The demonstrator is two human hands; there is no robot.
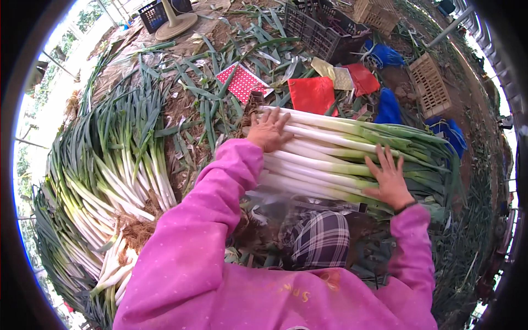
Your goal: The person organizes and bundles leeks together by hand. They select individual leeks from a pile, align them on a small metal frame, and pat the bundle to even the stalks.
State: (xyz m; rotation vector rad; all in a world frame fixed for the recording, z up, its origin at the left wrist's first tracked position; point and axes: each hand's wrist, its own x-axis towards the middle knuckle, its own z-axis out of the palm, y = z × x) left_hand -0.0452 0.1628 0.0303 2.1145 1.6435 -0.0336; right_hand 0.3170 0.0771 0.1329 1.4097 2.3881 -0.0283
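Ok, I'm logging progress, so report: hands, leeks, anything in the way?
Left hand on pale ends of the leeks; right hand nearer their green tops. Leeks laid side by side. Nothing else seen on top.

Yellow lettering (294,293) on the person's pink top (242,297)

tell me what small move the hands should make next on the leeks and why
Probably curl the left hand and right hand gently inward to draw the leeks closer together: both hands lie spread on top, the left over white lengths, the right where they turn green, and the leeks form a wide layer.
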